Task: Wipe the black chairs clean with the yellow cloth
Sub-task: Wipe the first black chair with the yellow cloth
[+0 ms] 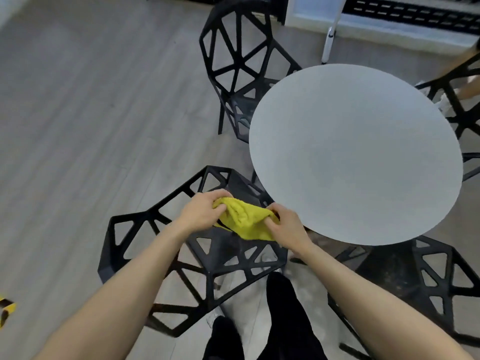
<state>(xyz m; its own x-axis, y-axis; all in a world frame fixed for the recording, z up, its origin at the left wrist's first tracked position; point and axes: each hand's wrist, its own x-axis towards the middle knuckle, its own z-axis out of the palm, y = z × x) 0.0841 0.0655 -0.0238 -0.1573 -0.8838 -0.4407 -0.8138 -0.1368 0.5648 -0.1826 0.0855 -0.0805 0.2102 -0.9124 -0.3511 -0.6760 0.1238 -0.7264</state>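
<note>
While it hangs bunched between both hands, the yellow cloth looks soft, light and limp, so it should fold to any shape and needs gathering into a pad in one palm before wiping. Left hand fingers curl round its left end; right hand pinches its right end. It hovers over the nearest black chair, whose rigid open lattice will snag loose corners, beside the round bench edge.
</note>
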